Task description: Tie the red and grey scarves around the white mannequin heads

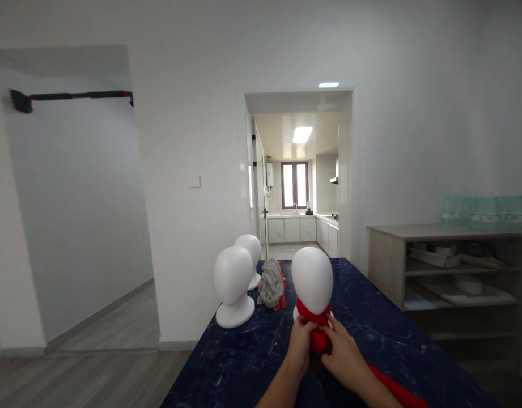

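A white mannequin head [312, 279] stands on the dark blue marbled table [252, 362] right in front of me. A red scarf [312, 310] is wrapped around its neck. My left hand [301, 340] and my right hand [342, 356] both grip the red scarf at the front of the neck, where it bunches into a knot. One end of the scarf trails along the table under my right forearm toward the lower right.
Two more bare white mannequin heads [234, 283] [250, 249] stand further back on the left. A grey and red bundle of cloth [271, 284] lies between them and the near head. A wooden shelf unit [450, 266] with water bottles [486, 212] stands at right. A kitchen doorway [298, 181] is beyond.
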Demonstrator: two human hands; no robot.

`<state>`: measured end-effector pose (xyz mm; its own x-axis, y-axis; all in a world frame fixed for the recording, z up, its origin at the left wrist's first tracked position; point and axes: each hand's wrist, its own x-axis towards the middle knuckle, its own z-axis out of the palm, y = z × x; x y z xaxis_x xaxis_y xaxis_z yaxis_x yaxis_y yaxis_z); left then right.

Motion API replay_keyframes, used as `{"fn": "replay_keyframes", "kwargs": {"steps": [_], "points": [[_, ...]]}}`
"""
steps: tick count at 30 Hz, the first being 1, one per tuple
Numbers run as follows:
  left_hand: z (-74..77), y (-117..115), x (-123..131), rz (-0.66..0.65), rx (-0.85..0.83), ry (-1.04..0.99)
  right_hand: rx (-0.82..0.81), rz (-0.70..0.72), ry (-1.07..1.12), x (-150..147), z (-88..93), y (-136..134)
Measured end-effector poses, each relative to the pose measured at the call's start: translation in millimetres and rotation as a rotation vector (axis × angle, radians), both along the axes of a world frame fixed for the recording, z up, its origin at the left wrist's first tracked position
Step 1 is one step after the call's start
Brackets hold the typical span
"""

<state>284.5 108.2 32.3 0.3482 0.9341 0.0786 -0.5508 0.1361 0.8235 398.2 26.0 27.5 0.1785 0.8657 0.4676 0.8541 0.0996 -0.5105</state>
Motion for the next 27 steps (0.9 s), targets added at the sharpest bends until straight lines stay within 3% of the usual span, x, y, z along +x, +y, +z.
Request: {"fn": "replay_keyframes", "kwargs": {"steps": [5, 14, 19, 24, 27], "points": [[0.2, -0.9, 0.2, -0.017, 0.01, -0.002, 0.022, -0.001, 0.202, -10.8, -14.4, -1.0], [-1.1, -0.1, 2.4, -0.018, 0.057, 0.032, -0.004, 0.279, 0.571, 6.4, 6.0, -35.0], [-2.3, -4.2, 1.9, -0.025, 0.046, 0.116, 0.066, 0.278, 0.606, 26.4, 12.7, -52.9], [0.9, -6.2, 1.3, -0.056, 0.04, 0.119, -0.042, 0.275, 0.809, 33.8, 14.5, -46.4], [3.8, -6.9, -0.2, -0.07, 0.027, 0.112, -0.208, 0.272, 0.736, 43.4, 26.1, -43.8]]}}
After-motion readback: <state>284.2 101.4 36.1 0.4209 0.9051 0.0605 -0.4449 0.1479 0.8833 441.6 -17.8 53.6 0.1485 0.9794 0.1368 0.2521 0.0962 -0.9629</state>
